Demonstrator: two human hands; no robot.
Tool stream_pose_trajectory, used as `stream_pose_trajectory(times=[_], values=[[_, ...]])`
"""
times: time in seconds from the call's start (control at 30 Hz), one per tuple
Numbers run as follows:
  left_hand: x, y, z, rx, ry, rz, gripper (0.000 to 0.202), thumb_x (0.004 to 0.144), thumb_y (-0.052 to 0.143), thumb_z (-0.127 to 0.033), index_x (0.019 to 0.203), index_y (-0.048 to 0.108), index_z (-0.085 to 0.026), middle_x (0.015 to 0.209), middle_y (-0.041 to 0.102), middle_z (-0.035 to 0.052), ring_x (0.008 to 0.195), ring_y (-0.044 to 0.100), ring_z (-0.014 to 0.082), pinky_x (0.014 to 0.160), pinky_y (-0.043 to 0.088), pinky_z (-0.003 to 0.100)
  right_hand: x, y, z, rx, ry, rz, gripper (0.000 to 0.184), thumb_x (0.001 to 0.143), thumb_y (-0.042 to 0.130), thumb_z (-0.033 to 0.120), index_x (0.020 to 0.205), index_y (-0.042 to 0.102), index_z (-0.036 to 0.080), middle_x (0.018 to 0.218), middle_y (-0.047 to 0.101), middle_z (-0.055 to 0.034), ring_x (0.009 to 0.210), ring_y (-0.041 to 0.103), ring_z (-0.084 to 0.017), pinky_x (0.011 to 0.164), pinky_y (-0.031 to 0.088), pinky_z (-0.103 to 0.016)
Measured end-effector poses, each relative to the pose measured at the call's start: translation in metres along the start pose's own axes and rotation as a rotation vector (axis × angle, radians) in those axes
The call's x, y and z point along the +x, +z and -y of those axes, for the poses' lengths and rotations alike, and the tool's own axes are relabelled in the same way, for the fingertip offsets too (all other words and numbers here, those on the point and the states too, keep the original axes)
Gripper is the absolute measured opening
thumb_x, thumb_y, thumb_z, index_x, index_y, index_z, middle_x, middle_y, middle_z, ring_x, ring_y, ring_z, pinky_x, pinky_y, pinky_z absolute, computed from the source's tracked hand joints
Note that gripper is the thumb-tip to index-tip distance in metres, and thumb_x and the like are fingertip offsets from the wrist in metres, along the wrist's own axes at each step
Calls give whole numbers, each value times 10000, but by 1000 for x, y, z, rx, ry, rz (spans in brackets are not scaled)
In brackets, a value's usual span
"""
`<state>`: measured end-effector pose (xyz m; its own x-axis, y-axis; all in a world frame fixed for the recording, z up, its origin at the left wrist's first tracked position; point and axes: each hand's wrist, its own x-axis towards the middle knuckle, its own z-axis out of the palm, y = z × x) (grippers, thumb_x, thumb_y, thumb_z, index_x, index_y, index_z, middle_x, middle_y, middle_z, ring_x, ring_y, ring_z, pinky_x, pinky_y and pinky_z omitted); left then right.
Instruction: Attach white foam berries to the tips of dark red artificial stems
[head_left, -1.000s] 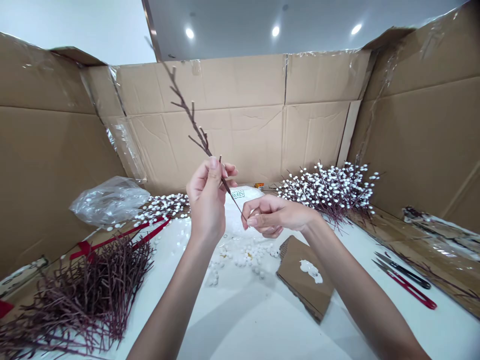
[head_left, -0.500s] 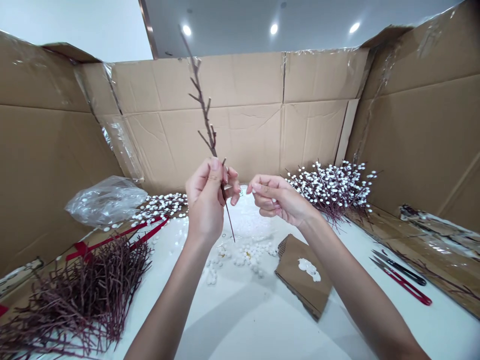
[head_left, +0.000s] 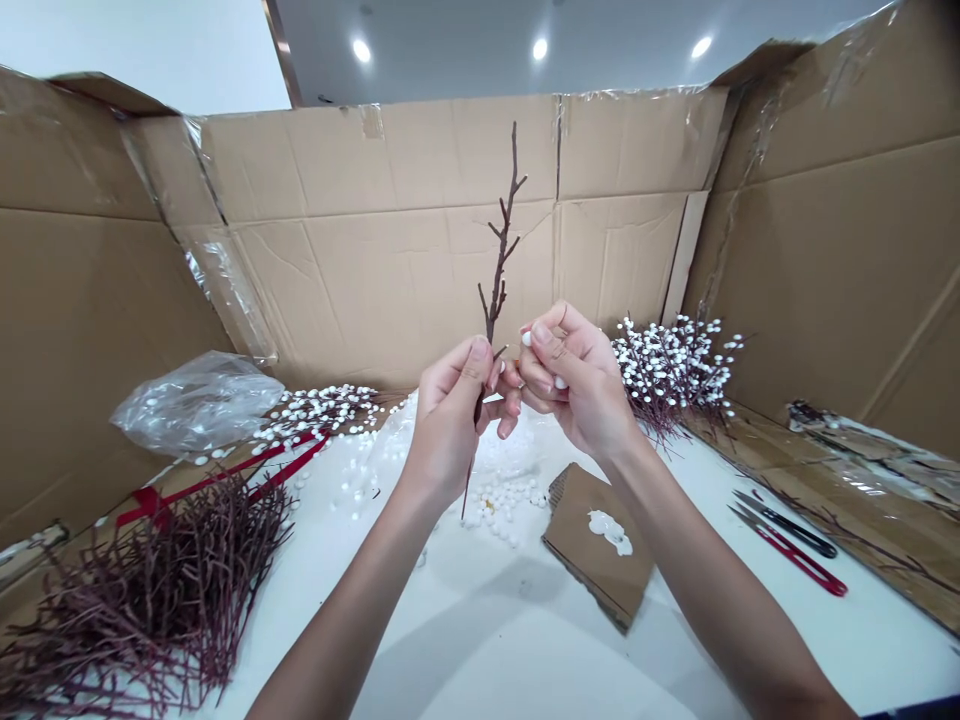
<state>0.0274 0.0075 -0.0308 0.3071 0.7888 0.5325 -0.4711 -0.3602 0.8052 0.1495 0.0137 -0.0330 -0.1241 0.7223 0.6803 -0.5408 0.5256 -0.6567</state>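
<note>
Upright in my left hand (head_left: pixel 457 410) is a brown twig (head_left: pixel 498 265) with short side shoots, gripped low between thumb and fingers. My right hand (head_left: pixel 577 375) is closed just to its right, pinching a small white berry (head_left: pixel 527 339) between thumb and forefinger. Another white berry (head_left: pixel 559 382) shows among its curled fingers. The two hands' fingertips nearly meet beside a low side shoot of the twig. Below them, loose white berries (head_left: pixel 514 497) lie scattered on the white table (head_left: pixel 480 630). A piece of cardboard (head_left: pixel 581 570) bears a blob of white glue (head_left: pixel 611 531).
Bare twigs (head_left: pixel 165 590) are heaped at the left by a red ribbon (head_left: pixel 285 468) and a clear plastic bag (head_left: pixel 196 400). White-berried branches (head_left: pixel 675 370) lie at back right. Two thread snips (head_left: pixel 799 560) rest on the right. Cardboard walls (head_left: pixel 420 270) enclose the table.
My left hand has moved right with the twig, which now stands straighter. The right hand has risen and come close to the twig, and the white berry at its fingertips is now visible.
</note>
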Motion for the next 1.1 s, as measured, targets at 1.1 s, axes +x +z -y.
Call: stream_pose_trajectory(times=[1.1], values=[[-4,6,3,200,129,-44,356,893,521,-295,580,428,-155,550,472,-31,454,416,37,393,338,141,-4,12,-9,-115,-95,-49,250,857,602,314,715,435,194,476,446,121,335,427,-8,315,247,-116]])
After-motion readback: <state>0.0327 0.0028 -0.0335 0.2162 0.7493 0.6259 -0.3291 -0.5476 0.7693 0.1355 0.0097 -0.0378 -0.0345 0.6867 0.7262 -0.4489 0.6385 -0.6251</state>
